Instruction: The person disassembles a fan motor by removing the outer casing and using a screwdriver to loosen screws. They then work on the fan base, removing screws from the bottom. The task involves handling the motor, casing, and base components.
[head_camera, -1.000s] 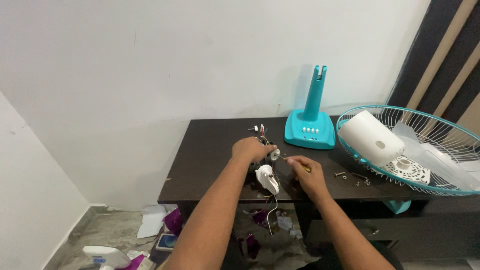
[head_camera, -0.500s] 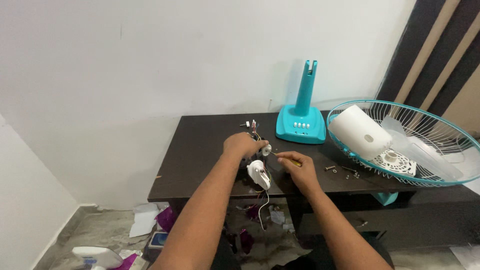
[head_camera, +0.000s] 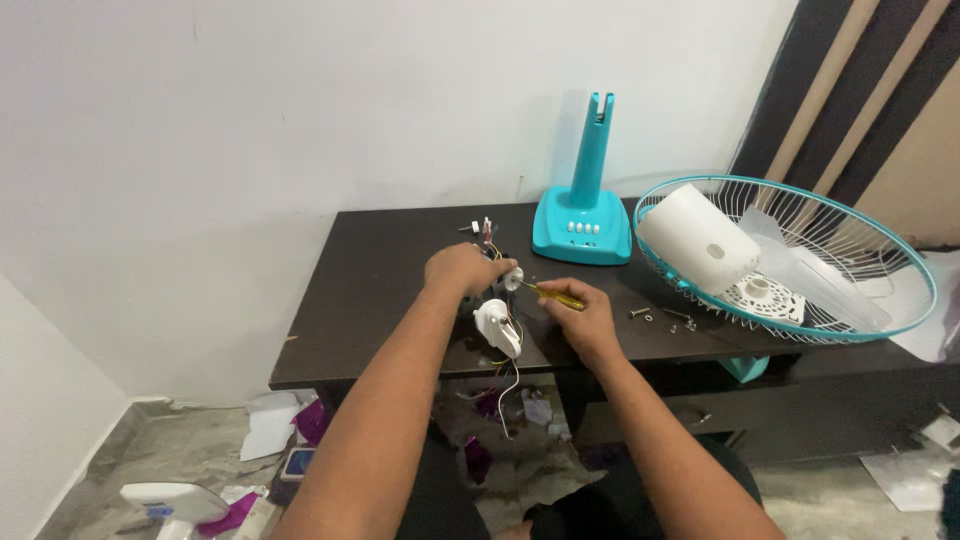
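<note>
- Gripping a small fan motor assembly (head_camera: 497, 290) from above, the left hand (head_camera: 458, 268) has its fingers closed round the part, which sits near the front-middle of the dark worktop (head_camera: 370, 290).
- The right hand (head_camera: 585, 315) is closed on a yellow-handled screwdriver (head_camera: 556, 294), its tip pointing left at the motor's round metal end.
- A white plastic piece (head_camera: 496, 325) hangs off the assembly at the worktop's front edge, with thin coloured wires (head_camera: 508, 375) trailing down below.
- Judging by its look, the motor is compact and fairly heavy for its size, and stiff; the wires are soft and likely to tear at their joints, so the metal body is the place to hold, not the leads.
- Loose screws (head_camera: 660, 316) lie just right of the right hand; small and prone to roll.
- Behind stands a teal fan base (head_camera: 583, 226) with a row of white buttons on its foot.
- At the right rests a teal-rimmed wire guard (head_camera: 800, 260), holding a white motor cover (head_camera: 698, 238) and what may be clear blades.
- On the floor lie papers, purple scraps and a white-and-blue package (head_camera: 165, 500); its label is too small to make out.
</note>
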